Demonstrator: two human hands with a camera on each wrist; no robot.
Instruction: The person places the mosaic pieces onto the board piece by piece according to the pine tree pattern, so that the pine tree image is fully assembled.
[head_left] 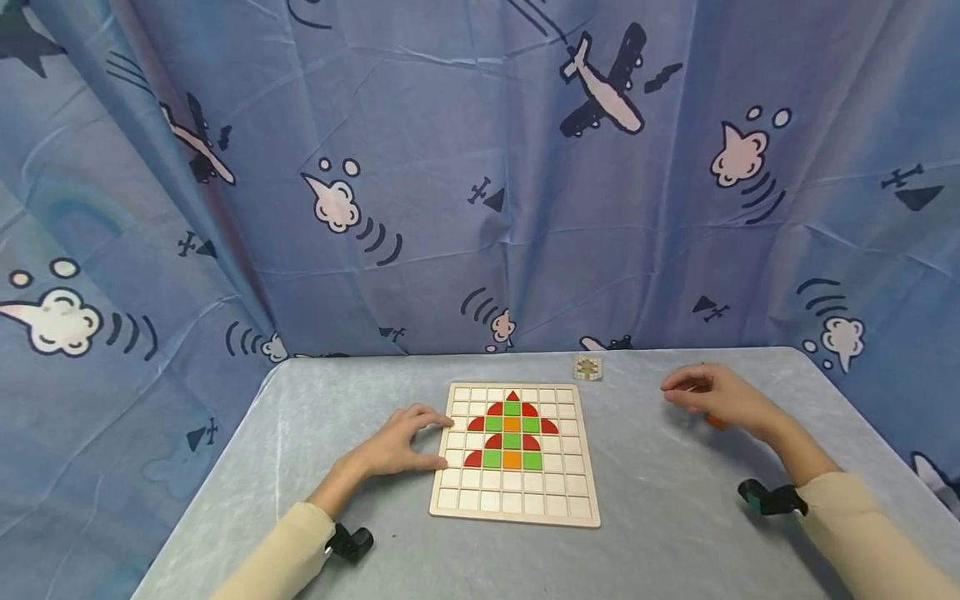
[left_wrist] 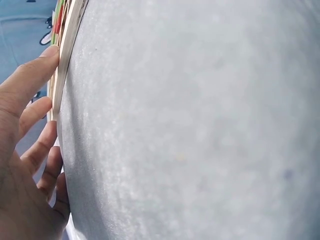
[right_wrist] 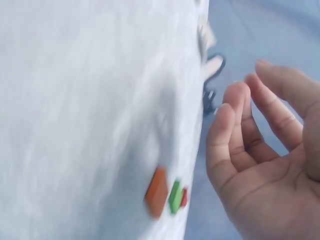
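A square wooden grid board lies flat on the table, with red, green and orange tiles set in its cells as a tree-like shape. My left hand touches the board's left edge with thumb and fingertips spread along it. Away to the right of the board, my right hand hovers above the table, fingers loosely bent and nothing visible between them. Under it lies an orange piece. The right wrist view also shows a green piece and a red piece beside that orange one.
A small card with a tree-like picture on a grid lies behind the board, near the table's back edge. The grey cloth-covered table ends at a blue patterned curtain, which also hangs along both sides.
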